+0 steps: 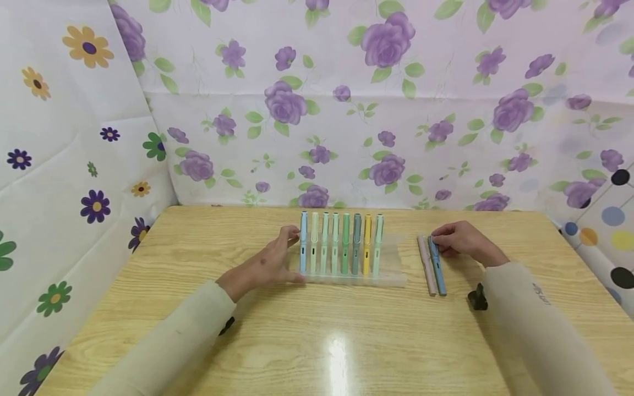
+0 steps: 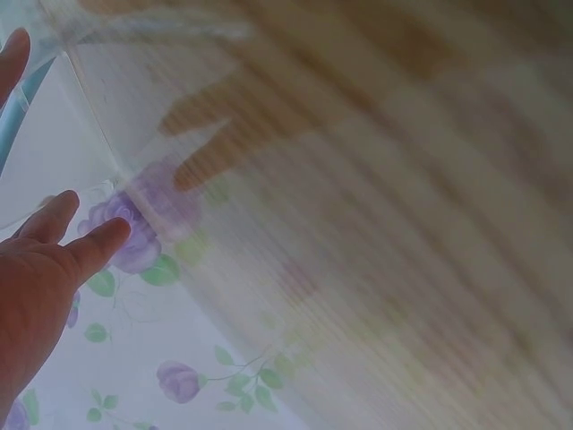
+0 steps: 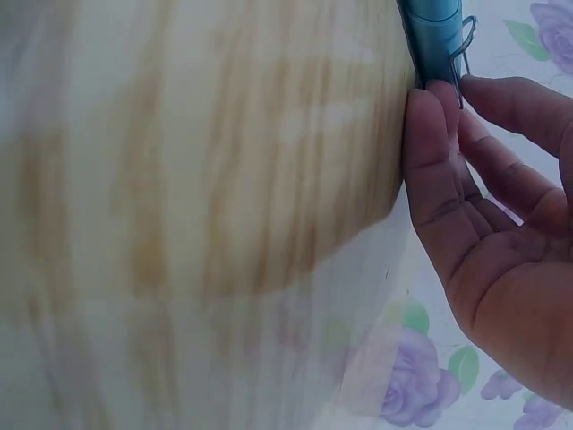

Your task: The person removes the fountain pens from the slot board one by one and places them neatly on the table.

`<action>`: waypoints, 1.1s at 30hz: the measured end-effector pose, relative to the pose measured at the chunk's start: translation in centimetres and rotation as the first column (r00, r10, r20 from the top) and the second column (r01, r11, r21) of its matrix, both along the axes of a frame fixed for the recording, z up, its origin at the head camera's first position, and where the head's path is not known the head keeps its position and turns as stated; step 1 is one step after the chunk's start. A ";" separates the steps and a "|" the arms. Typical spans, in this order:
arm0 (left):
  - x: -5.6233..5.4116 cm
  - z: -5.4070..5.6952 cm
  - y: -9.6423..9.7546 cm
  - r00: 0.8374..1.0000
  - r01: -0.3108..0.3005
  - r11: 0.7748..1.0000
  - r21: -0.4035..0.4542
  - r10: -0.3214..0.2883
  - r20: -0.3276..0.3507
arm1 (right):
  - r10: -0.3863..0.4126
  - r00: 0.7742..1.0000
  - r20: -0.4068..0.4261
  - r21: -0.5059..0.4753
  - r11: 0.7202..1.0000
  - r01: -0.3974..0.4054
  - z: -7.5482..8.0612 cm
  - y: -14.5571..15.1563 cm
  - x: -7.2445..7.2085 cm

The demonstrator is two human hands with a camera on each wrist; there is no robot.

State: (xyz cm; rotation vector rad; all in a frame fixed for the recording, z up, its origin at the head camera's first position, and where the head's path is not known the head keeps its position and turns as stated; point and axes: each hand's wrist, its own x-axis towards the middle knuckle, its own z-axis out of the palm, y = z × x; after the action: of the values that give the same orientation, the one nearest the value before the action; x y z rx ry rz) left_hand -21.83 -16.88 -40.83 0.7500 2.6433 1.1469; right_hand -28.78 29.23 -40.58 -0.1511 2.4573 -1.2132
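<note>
A clear pen stand (image 1: 356, 280) holds several pens upright in a row: light blue, pale greens, green (image 1: 345, 242), dark grey-green and yellow (image 1: 367, 245). My left hand (image 1: 269, 264) grips the stand's left end, thumb at the front base and fingers higher up beside the light blue pen (image 1: 303, 242). In the left wrist view the left hand (image 2: 40, 278) shows with its fingers at the clear plastic. My right hand (image 1: 460, 242) pinches the upper end of a blue pen (image 1: 438, 269) lying on the table. The right wrist view shows fingertips (image 3: 430, 116) at that pen's clip.
A pinkish-grey pen (image 1: 427, 267) lies just left of the blue one. The wooden table (image 1: 297, 335) ends at a flowered cloth (image 1: 327, 137) behind, with another patterned cloth (image 1: 74, 165) on the left. Dark wrist-camera parts (image 1: 477, 298) show below the right sleeve.
</note>
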 end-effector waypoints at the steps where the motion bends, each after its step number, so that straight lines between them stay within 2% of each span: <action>1: 0.0 0.0 0.0 1.000 -0.001 1.000 -0.002 0.001 0.001 | -0.002 1.000 0.003 0.002 1.000 0.002 0.0 0.0 0.1; 8: 0.0 0.0 -0.1 1.000 0.008 1.000 -0.010 -0.008 -0.005 | 0.009 1.000 0.017 0.025 1.000 -0.009 0.2 0.0 0.4; 15: -0.2 0.2 0.0 1.000 0.007 1.000 -0.007 -0.007 0.003 | 0.016 1.000 -0.027 0.029 0.999 -0.015 1.1 0.3 0.6; 20: 0.0 0.2 -0.1 1.000 -0.002 1.000 -0.020 0.002 0.020 | 0.013 0.998 -0.059 0.010 1.000 -0.012 2.2 0.0 0.9; 33: 0.1 0.1 0.1 1.000 -0.003 1.000 0.008 0.003 0.011 | 0.034 0.987 -0.158 -0.052 0.998 -0.043 5.9 -2.5 1.8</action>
State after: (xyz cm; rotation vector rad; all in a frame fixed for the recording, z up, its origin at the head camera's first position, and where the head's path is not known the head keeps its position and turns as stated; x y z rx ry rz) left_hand -21.72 -16.82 -40.72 0.7389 2.6340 1.1591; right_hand -26.98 26.75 -34.64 -0.3200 2.5418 -1.2984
